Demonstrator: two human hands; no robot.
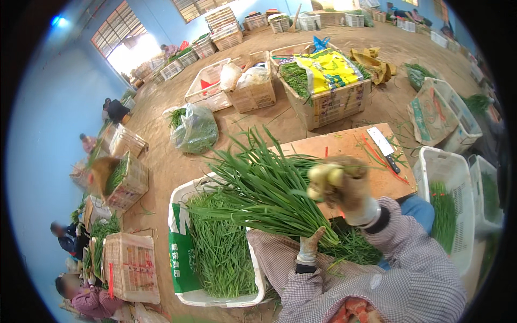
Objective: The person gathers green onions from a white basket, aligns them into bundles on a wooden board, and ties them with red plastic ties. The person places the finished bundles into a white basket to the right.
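Note:
My left hand (310,247), in a soiled glove, grips a bunch of long green leafy stalks (278,194) near its stem ends, low over my lap. The leaves fan out to the upper left, over a white crate. My right hand (341,183), in a dirty glove with pale fingertips, is raised above the right side of the bunch, blurred; whether it holds anything is unclear. Behind it lies a wooden board (355,141) bearing a cleaver (383,149) with a black handle and red strips (373,149). Loose greens (355,248) lie on my lap beneath the bunch.
A white crate (260,278) of cut greens stands left of my lap, a green-and-white sack over its side. Another white crate (464,226) with tied bunches is at right. Beyond the board stands a large crate (339,105) topped with yellow plastic. Other people work among crates at far left.

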